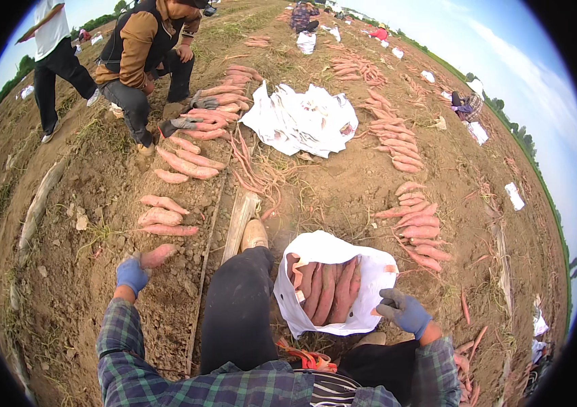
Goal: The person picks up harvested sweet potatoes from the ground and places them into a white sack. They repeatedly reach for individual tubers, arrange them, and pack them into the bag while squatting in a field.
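Note:
My left hand [132,275], in a blue and grey work glove, grips the near end of a sweet potato [159,255] low over the soil. Beyond it lie several sweet potatoes [160,216] side by side. A white sack [370,264] stands between my knees with its mouth open towards me. Several long sweet potatoes [326,292] rest lengthwise inside it; the sack's bottom is hidden. At the sack's right rim is my right hand [404,311], gloved alike, its thumb and fingers pinching the edge.
Rows of sweet potatoes [421,231] line the right side, others [192,160] the left. Ahead lies a pile of white sacks [301,119] near stripped vines [253,168]. A wooden board [240,224] touches my shoe. A person [141,61] crouches at the left beside grey gloves [186,123].

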### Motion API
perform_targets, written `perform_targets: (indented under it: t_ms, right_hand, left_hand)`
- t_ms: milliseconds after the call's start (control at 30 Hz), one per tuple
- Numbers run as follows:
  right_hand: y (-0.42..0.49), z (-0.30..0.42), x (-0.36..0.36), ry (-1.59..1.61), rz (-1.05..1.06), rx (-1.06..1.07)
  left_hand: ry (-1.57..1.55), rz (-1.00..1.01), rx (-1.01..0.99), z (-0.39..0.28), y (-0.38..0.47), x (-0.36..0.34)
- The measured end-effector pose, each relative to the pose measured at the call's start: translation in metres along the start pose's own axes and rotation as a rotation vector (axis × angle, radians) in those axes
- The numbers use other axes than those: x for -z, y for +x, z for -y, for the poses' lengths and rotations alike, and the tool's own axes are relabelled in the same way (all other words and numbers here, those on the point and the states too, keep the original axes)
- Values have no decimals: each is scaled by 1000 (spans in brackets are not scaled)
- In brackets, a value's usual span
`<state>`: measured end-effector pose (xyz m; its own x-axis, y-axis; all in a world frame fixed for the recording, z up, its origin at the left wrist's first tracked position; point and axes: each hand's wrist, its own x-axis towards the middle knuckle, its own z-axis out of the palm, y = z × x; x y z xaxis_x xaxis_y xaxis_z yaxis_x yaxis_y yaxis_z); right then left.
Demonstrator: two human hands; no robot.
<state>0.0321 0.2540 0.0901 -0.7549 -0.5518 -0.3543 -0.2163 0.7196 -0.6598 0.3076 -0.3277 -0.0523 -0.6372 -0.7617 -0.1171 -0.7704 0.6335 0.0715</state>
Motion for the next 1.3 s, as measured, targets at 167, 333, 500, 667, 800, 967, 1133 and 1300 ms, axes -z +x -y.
perform_targets:
  t_ms: [167, 333, 500, 667, 800, 967, 1133, 1300]
  right_hand:
    - [21, 21, -13, 278, 48, 19]
    - [57, 57, -20, 501, 74, 231]
    - [78, 146, -13, 733, 39, 226]
    - [113, 213, -21, 817, 24, 401]
    - [152, 222, -14, 1007, -6, 281]
    - [186, 206, -36, 934, -224, 230]
    - [184, 192, -52, 920, -364, 184]
    - [190, 173, -44, 901, -538, 395]
  left_hand:
    - [-1173, -192, -17, 34, 33, -8]
    - [-2011, 396, -114, -96, 11, 111]
    - [-2064, 624, -422, -191, -7, 153]
    - [-2027, 823, -605, -239, -20, 184]
    - [-1823, 786, -646, -290, -17, 165]
    - [-1568, 211, -637, -327, 8, 92]
    - [-1400, 120, -706, -331, 37, 50]
    - [-1928, 667, -241, -347, 23, 103]
